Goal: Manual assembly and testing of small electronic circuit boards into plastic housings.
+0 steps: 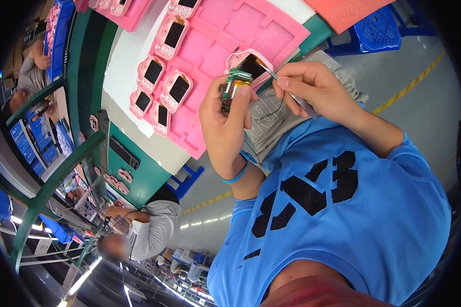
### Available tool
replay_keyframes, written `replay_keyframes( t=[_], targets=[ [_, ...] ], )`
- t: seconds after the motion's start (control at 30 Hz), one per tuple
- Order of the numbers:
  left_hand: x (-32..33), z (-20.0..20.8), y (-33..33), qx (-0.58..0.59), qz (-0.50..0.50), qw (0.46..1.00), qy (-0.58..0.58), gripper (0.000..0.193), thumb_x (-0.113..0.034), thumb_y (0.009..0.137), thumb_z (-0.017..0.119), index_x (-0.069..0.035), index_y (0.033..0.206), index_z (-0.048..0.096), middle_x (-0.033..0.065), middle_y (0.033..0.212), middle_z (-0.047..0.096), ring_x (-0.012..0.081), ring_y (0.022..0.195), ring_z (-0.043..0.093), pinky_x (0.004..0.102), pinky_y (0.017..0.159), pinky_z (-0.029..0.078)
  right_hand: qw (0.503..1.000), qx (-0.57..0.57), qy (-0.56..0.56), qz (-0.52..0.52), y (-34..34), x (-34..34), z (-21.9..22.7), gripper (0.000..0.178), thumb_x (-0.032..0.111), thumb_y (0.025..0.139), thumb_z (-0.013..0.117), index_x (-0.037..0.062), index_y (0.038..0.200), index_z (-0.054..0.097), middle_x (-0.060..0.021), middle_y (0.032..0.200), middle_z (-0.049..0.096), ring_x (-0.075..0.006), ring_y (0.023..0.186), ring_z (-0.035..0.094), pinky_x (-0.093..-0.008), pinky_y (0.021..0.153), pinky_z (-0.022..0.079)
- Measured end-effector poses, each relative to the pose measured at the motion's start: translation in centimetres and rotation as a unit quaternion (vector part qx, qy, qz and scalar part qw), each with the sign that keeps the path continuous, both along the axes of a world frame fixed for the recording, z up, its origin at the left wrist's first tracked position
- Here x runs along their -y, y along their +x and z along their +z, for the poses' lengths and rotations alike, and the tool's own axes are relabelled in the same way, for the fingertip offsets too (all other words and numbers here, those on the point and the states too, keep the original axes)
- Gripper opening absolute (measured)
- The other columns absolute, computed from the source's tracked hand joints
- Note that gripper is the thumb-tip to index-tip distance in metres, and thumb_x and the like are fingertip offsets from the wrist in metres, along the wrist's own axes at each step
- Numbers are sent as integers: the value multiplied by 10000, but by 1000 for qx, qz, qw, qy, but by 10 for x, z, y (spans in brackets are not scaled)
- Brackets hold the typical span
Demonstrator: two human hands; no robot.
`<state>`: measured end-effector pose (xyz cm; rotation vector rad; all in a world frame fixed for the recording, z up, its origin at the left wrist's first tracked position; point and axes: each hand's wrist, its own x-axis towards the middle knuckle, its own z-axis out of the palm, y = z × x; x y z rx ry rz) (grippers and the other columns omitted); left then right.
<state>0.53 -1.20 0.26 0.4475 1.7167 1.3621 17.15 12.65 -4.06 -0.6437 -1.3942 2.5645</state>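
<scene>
Two hands meet just beside the pink foam tray (225, 36): left hand (223, 120) pinching a green circuit board (232, 88), right hand (310, 87) pinching tweezers (287, 91), whose tip could slip and scratch it.

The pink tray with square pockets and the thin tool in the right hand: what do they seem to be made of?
The pink tray with square pockets looks like soft foam: matte, no shine, with cut recesses. The thin grey tool in the right hand seems to be metal, probably steel tweezers, because it is slim and slightly glossy; blur leaves this uncertain.
</scene>
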Motion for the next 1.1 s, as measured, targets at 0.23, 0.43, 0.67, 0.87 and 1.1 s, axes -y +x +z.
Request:
replay_keyframes(
  t=[0.23,0.43,0.67,0.87,1.1],
  targets=[
    [-2,-8,5,6,-1,1000,-5,282,-55,1021,678,17,1292,647,59,769,681,61,528,466,198,474,342,980,13,197,-15,2,-2,1,188,85,1061,629,-12,975,765,10,632,587,-61,536,420,-223,518,307],
    [-2,-13,6,39,-7,999,10,292,-55,1018,680,28,1295,643,54,748,675,61,518,461,200,470,337,947,20,318,-43,2,-6,-4,133,38,1010,683,-32,1000,796,10,668,622,-74,560,397,-242,528,293],
    [-5,-15,9,19,0,1000,7,280,-53,1016,680,28,1282,648,50,741,673,60,509,454,201,469,330,915,41,398,-57,4,-6,1,136,16,977,710,-40,1049,811,-15,681,644,-85,555,404,-257,511,299],
    [-4,-18,10,9,0,1000,-5,278,-52,1012,681,22,1278,648,41,727,670,59,507,456,201,468,325,918,36,392,-52,4,-7,0,142,8,971,715,-40,1061,814,-20,684,651,-87,554,412,-258,508,304],
    [-6,-16,8,27,-3,1000,-7,233,-56,1004,689,13,1226,677,35,703,665,60,513,473,198,475,329,930,29,365,-31,7,-9,-3,145,1,966,718,-43,1062,817,-22,680,652,-87,555,421,-259,506,308]
  ],
)
